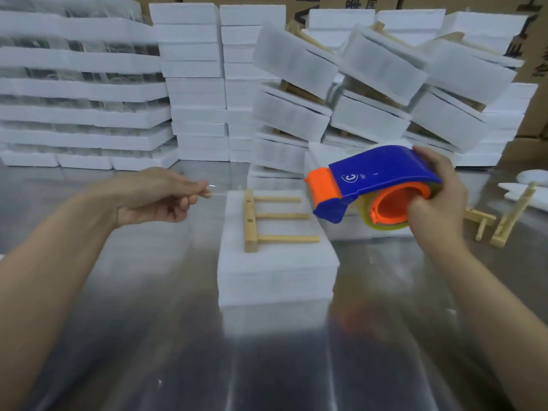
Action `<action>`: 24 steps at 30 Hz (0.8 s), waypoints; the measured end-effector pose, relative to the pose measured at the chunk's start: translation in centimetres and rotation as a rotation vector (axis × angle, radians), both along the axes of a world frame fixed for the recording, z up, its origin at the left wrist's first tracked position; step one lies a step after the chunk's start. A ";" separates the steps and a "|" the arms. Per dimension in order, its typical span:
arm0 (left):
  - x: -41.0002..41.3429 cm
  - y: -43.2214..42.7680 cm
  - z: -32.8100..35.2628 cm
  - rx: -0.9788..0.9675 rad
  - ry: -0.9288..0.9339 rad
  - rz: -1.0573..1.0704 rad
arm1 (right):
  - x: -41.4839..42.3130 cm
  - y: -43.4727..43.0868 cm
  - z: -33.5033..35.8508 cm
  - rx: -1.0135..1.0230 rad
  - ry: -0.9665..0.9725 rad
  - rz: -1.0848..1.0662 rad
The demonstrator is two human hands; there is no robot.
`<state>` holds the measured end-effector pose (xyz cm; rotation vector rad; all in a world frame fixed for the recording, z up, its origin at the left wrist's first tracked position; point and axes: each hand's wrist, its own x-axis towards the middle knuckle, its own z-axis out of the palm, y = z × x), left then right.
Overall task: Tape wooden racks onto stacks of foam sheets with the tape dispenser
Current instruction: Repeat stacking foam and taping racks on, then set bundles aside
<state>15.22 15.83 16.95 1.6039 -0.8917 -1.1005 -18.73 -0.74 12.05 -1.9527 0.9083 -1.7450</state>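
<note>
Your right hand (439, 203) grips the dispenser (382, 173); your left hand (160, 197) seemingly pinches the tape end (211, 187). Next, press tape across rack (267, 218) and foam (275, 271).

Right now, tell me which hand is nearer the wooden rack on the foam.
Left. The left hand, pinching clear tape, hovers just left of the wooden rack; the right hand holds the tape dispenser farther right.

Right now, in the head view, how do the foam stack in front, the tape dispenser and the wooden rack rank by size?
1. foam stack
2. tape dispenser, though held nearer the camera, so its place over the rack is unsure
3. wooden rack
</note>
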 end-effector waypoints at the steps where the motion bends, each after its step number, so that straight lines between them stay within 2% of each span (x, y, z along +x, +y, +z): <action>1: -0.1 -0.3 -0.4 -0.005 -0.020 0.020 | 0.1 -0.1 0.0 -0.004 -0.015 -0.009; 12: -2.1 -2.5 -6.8 0.043 -0.052 0.205 | 0.3 -0.3 -0.2 -0.038 0.068 -0.054; 15: -3.4 -2.9 -8.3 0.008 -0.271 0.239 | 0.2 -0.4 -0.7 -0.062 0.082 -0.047; 17: -4.1 -3.0 -8.8 0.034 -0.431 0.182 | 0.3 -0.4 -1.0 -0.076 0.070 -0.042; 20: -4.5 -2.9 -8.5 0.024 -0.463 0.102 | 0.3 -0.4 -1.4 -0.074 0.056 -0.028; 24: -3.3 -2.6 -7.2 -0.086 -0.498 0.246 | 0.4 -0.5 -1.8 -0.052 0.027 -0.018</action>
